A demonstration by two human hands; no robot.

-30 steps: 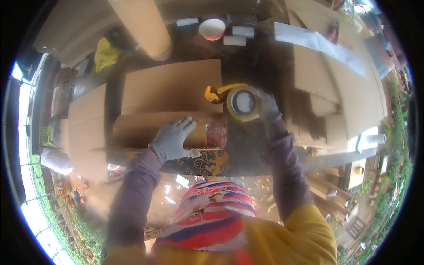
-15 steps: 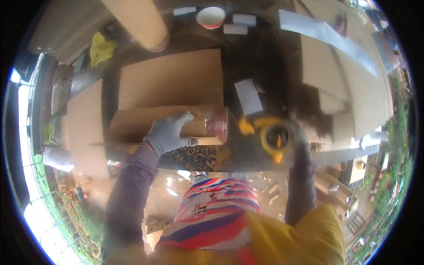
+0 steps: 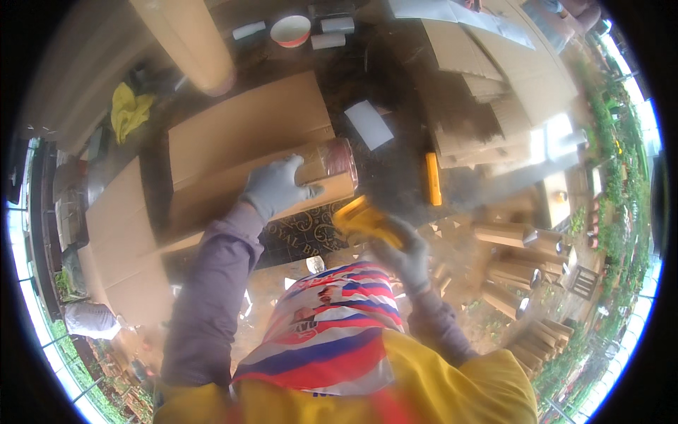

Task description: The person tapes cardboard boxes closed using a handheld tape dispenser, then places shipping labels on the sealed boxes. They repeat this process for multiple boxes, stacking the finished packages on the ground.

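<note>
My left hand, in a grey glove, grips a cardboard sheet folded over a roll. Its thumb lies along the near flap and its fingers rest on top. The roll's reddish-brown end, with a shiny film, sticks out at the right. My right hand, also gloved, is closed on a yellow tape dispenser, blurred by motion, just near and right of the cardboard's right end. On the dark table lies a slim yellow tool, perhaps a cutter. A white paper piece lies beyond the roll.
Stacked cardboard sheets fill the far right of the table. A large tube, a yellow cloth, a bowl and small white rolls are at the far side. Another cardboard sheet stands left. Several tubes lie right.
My right hand has brought the tape dispenser left and nearer, toward the cardboard's right end. The slim yellow tool now shows on the table. My left hand keeps its grip; the view has turned.
</note>
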